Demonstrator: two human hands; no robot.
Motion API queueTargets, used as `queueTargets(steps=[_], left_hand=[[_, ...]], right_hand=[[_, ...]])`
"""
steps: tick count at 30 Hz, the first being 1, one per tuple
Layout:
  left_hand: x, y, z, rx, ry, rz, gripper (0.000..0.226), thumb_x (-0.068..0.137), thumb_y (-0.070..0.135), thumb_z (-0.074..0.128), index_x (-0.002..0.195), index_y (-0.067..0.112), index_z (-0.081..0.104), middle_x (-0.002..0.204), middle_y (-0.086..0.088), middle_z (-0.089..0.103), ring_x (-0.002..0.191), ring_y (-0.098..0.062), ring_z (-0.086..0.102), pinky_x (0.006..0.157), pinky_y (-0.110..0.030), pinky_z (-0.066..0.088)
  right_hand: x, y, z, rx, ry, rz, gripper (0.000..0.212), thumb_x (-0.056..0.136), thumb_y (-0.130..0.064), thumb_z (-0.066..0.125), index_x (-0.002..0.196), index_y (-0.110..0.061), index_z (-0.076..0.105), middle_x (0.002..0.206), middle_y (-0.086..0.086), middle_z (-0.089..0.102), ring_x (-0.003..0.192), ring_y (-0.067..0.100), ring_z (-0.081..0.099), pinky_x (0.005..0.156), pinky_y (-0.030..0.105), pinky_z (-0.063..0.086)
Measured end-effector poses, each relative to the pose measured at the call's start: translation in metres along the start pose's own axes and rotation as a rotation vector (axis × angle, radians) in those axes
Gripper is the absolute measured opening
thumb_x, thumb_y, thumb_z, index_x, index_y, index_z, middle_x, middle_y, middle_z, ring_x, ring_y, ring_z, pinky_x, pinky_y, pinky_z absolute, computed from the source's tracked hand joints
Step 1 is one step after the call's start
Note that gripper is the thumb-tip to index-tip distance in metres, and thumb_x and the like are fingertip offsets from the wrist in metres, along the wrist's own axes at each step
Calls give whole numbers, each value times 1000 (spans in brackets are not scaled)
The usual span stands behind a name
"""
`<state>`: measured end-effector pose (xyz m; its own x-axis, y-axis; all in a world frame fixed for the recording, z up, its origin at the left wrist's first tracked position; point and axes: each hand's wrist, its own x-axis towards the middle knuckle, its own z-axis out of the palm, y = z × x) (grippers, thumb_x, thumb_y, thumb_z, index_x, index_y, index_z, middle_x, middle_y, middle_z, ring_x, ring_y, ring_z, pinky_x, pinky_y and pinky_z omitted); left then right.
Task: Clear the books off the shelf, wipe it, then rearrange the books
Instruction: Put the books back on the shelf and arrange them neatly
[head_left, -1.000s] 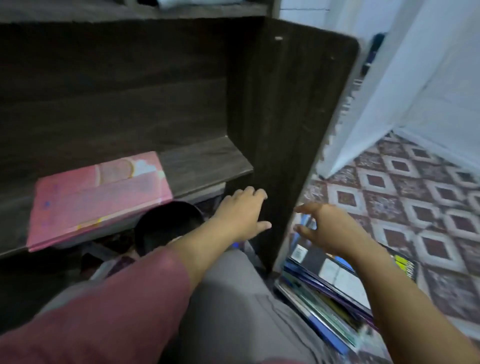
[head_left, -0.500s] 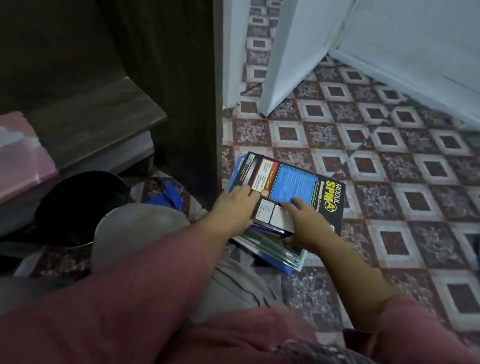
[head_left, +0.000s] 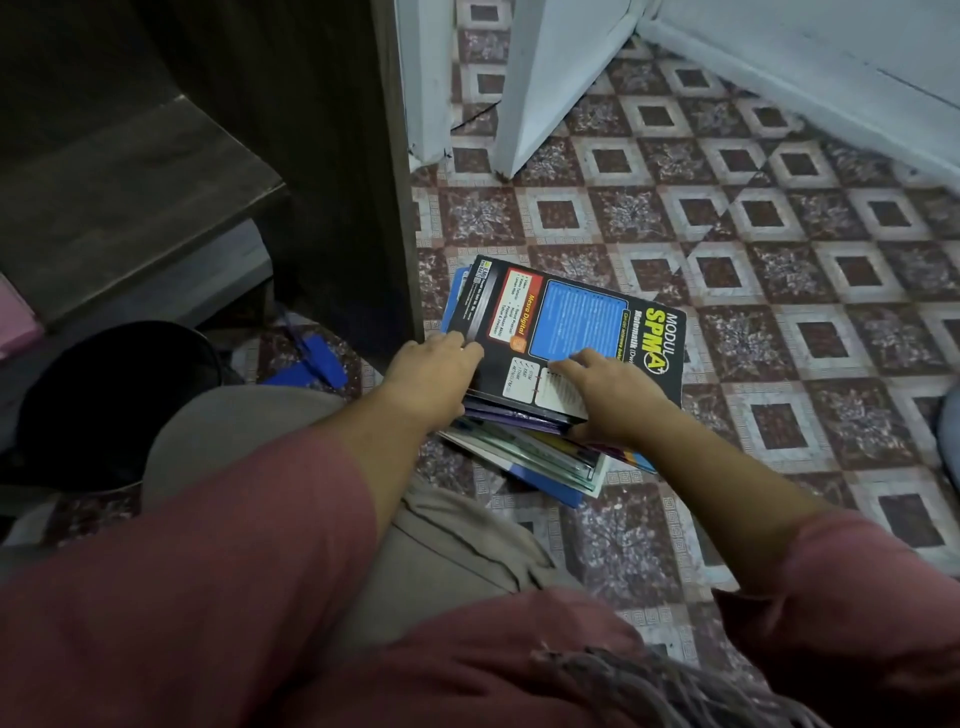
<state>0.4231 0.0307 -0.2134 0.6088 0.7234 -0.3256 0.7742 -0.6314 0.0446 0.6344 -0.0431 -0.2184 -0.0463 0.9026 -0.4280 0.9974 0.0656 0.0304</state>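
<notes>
From my remote seat I take the dark side panel (head_left: 363, 182) of the shelf unit as my marker. The stack of books (head_left: 540, 462) lies on the patterned tiled floor (head_left: 779, 322) just to the right of the panel's foot, its left edge almost against it.

On top lies a black book (head_left: 576, 322), flat and cover up. Its long axis runs crosswise, from the panel out over the open floor. The yellow-titled head end points right, away from the panel, so the print reads sideways to me. That right end sits a little nearer to me than the left end. The books beneath are skewed, and their near corners stick out toward me from under it.

The left hand (head_left: 431, 374) grasps the black book at its panel-side edge, fingers curled over the rim; I cannot see the thumb. The right hand (head_left: 608, 400) grasps the near edge. Its forefinger lies on the cover and its thumb is tucked below the edge, though I cannot tell how many books it takes in.

Left of the panel, the shelf board (head_left: 130, 197) lies bare and dark, with a sliver of a pink book (head_left: 13, 322) at its far left end. Below the board stands a round black container (head_left: 114, 395). A blue object (head_left: 317, 358) lies on the floor between that container and the panel's foot. Beyond the panel a white door (head_left: 545, 78) stands ajar.
</notes>
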Motion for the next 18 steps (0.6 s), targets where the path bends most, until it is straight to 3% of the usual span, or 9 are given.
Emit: queueTargets(steps=[4, 9, 14, 18], left_hand=[[-1, -1, 2, 39, 2, 8, 61, 83, 28, 73, 135, 19, 42, 129, -4, 49, 120, -24, 47, 89, -38, 44], [-2, -1, 3, 19, 1, 26, 56, 84, 26, 72, 132, 19, 44, 125, -3, 51, 114, -24, 52, 89, -39, 44], [1, 3, 1, 1, 26, 49, 53, 87, 26, 70, 132, 16, 43, 124, -5, 51, 110, -26, 54, 84, -38, 45], [9, 6, 3, 58, 17, 57, 51, 86, 20, 72, 128, 13, 44, 122, -8, 51, 108, -26, 55, 82, -36, 46]], right_hand=[[-4, -2, -4, -27, -21, -10, 90, 80, -38, 74, 151, -21, 22, 145, 8, 36, 113, 31, 56, 90, 39, 51], [-3, -10, 3, -111, -16, -45, 89, 77, -31, 71, 147, -13, 19, 127, 12, 42, 104, 29, 51, 80, 41, 54], [-7, 2, -17, -83, -80, -139, 86, 87, -32, 61, 153, -14, 9, 149, 16, 35, 115, 30, 56, 91, 36, 47], [-3, 5, -29, -119, -148, -181, 77, 89, -34, 60, 151, -17, 17, 139, 13, 48, 104, 27, 60, 86, 35, 47]])
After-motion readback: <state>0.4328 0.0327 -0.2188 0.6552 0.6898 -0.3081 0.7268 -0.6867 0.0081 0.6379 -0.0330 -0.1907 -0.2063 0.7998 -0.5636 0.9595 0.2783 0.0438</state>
